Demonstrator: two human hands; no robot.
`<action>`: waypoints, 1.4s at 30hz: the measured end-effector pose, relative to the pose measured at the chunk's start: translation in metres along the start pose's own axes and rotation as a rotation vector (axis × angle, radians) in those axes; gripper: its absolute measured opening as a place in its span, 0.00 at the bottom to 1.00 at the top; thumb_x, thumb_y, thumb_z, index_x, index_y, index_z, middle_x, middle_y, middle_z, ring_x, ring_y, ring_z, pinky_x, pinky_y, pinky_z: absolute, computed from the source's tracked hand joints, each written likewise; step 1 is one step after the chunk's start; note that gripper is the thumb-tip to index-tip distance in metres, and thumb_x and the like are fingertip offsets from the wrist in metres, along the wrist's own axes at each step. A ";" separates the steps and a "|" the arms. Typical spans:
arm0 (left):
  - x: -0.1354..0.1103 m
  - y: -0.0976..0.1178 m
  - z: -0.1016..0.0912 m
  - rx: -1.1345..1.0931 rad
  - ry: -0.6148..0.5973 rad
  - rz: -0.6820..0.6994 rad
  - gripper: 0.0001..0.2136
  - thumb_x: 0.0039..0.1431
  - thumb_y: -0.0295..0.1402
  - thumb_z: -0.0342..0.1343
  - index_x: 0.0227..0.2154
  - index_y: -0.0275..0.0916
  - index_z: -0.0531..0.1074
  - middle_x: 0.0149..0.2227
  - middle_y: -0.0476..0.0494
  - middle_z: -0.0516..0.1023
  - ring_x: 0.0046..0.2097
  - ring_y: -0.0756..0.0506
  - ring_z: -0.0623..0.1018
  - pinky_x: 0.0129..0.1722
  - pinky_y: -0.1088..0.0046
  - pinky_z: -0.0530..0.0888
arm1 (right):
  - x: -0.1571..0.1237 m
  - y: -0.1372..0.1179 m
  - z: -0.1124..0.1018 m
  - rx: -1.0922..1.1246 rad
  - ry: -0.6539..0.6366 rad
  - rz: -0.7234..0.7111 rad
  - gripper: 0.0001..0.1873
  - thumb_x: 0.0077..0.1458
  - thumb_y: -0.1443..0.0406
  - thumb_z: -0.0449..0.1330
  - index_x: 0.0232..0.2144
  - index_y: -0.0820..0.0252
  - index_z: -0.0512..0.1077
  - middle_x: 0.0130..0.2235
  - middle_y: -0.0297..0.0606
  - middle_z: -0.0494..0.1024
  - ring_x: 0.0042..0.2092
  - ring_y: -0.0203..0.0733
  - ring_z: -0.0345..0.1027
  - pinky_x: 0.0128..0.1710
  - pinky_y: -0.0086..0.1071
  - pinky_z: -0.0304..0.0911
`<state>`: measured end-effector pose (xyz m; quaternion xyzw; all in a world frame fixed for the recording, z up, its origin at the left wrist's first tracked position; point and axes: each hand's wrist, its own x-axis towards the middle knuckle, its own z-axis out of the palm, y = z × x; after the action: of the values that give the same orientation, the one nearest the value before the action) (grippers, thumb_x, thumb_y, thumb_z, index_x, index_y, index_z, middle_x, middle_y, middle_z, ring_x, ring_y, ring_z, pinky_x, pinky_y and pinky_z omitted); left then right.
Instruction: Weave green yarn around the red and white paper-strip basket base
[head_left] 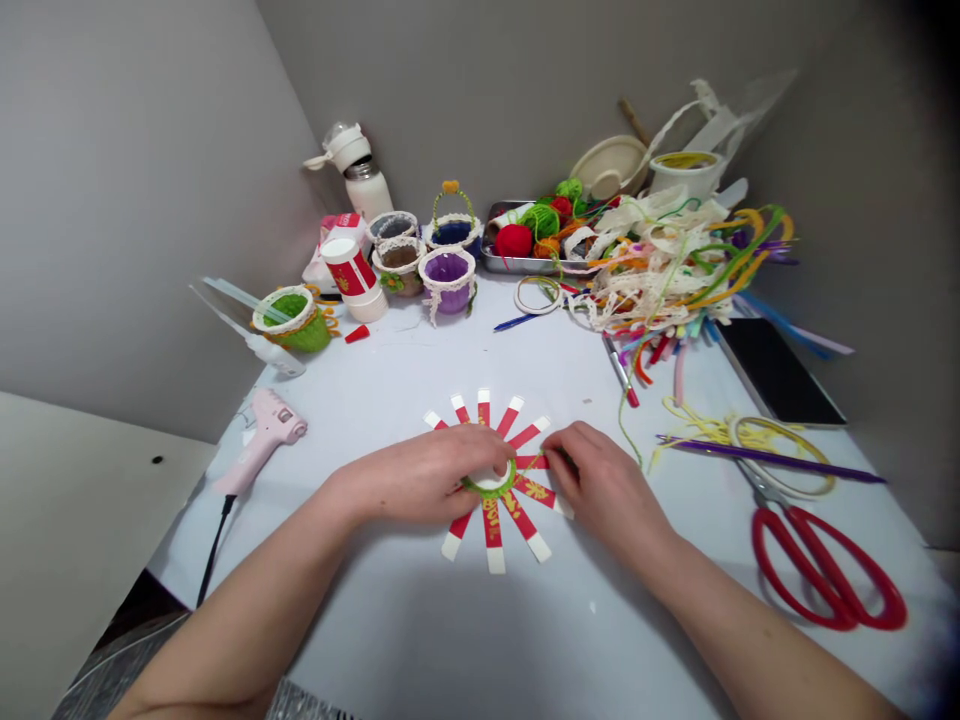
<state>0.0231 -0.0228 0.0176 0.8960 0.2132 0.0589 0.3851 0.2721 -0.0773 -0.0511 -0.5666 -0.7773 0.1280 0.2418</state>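
Bare forearms [247, 630] reach in from the bottom of the shot over a white counter [390, 620], and right in the middle is this neat sunburst of red-and-white paper strips [493, 535] with gold print, fanned out all the way round. A green yarn-wrapped ring [489, 484] sits at the hub. The left hand [420, 475] is curled over the ring, fingers pressing down on it and the strips. The right hand [607, 480] is just beside it, fingers bunched close together at the strips on that side, right by a green yarn strand [534, 462]. Can't really tell if it's actually pinching the strand.

Off to the left there's a pink hot glue gun [262, 440] with a black cord. Over on the right are big red-handled scissors [825, 570], a long purple stick [772, 460], and a black phone [776, 370]. Toward the back you've got little yarn-trimmed baskets [448, 282], a metal tray [510, 262] full of yarn balls, a messy heap of ribbon and pipe cleaners [660, 265], and a white bottle [358, 170] against the wall.
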 end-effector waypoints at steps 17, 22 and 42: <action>-0.003 -0.015 -0.003 0.210 0.119 -0.035 0.12 0.71 0.21 0.50 0.46 0.40 0.75 0.53 0.41 0.80 0.58 0.39 0.75 0.60 0.58 0.71 | -0.006 -0.001 -0.012 0.128 -0.037 -0.101 0.10 0.69 0.72 0.55 0.39 0.60 0.77 0.39 0.39 0.76 0.39 0.42 0.73 0.40 0.34 0.68; -0.006 -0.017 -0.010 0.169 0.087 -0.044 0.12 0.72 0.23 0.48 0.47 0.41 0.76 0.55 0.42 0.80 0.59 0.39 0.75 0.63 0.58 0.70 | -0.020 -0.013 -0.018 0.100 -0.118 -0.239 0.13 0.67 0.76 0.54 0.39 0.60 0.77 0.37 0.39 0.75 0.38 0.42 0.71 0.36 0.33 0.66; -0.008 -0.025 -0.009 0.105 0.070 -0.043 0.17 0.64 0.17 0.47 0.45 0.40 0.75 0.56 0.41 0.79 0.62 0.40 0.74 0.63 0.58 0.72 | -0.041 -0.021 -0.027 -0.192 -0.175 -0.317 0.16 0.52 0.83 0.52 0.29 0.59 0.69 0.34 0.38 0.72 0.33 0.41 0.65 0.32 0.34 0.58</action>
<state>0.0051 -0.0053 0.0063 0.9076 0.2483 0.0708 0.3309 0.2791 -0.1243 -0.0279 -0.4441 -0.8835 0.0625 0.1354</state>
